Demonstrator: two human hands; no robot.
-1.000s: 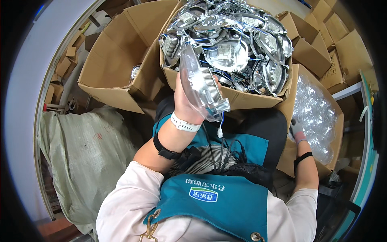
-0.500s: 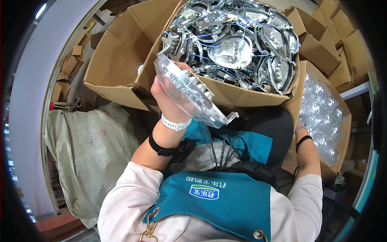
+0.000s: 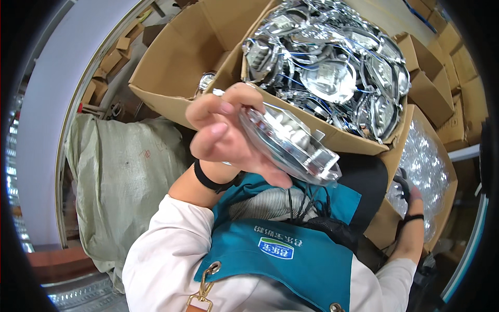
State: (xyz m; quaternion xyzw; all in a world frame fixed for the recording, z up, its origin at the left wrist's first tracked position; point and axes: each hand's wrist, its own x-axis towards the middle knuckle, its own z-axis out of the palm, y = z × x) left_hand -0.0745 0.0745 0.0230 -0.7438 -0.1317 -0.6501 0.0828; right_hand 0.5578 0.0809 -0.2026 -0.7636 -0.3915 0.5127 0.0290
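Note:
My left hand (image 3: 223, 132) is raised in front of the apron, tilted, with the thumb below and the fingers curled above. It grips a lamp unit (image 3: 291, 140) that has a clear, rounded cover on one side and a silvery body with rounded bumps on the other. At the right, my right hand (image 3: 414, 193) reaches into a carton of clear plastic covers (image 3: 429, 166). A dark, curved band or object (image 3: 402, 183) shows at its fingers; the fingers themselves are mostly hidden, so any hold is not visible.
A large carton (image 3: 332, 136) ahead is heaped with silvery lamp units (image 3: 330, 80) and blue wires. Left of it stands an open carton (image 3: 176, 62) with a silvery piece inside. A pale green woven sack (image 3: 125, 182) sits at the left. More cartons (image 3: 429, 78) stand far right.
My left hand has turned over and moved right, bringing the lamp unit lower and nearer the apron. My right hand has shifted slightly right and down in the covers. The view has swung left.

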